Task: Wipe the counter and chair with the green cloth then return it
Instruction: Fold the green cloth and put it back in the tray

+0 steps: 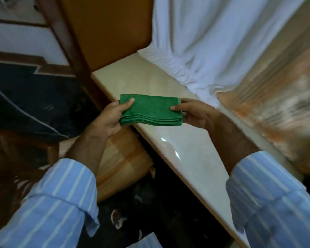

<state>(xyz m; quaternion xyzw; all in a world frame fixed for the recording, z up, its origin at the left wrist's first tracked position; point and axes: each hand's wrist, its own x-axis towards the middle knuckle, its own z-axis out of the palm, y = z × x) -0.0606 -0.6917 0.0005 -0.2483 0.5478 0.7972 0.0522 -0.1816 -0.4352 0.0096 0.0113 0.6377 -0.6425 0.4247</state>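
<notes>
A green cloth point(150, 110), folded into a flat stack of several layers, is held level just above the near edge of the cream marble counter point(184, 151). My left hand point(111, 119) grips its left end, thumb on top. My right hand point(195, 111) grips its right end, thumb on top as well. Both arms wear blue striped sleeves. I cannot pick out a chair for certain in this view.
White curtain fabric point(204, 42) and a peach patterned drape point(276, 97) hang down onto the back of the counter. An orange wooden panel point(106, 29) stands at the counter's far end. A striped cushion-like object point(122, 161) sits below the counter edge. A dark patterned rug point(29, 99) covers the floor at left.
</notes>
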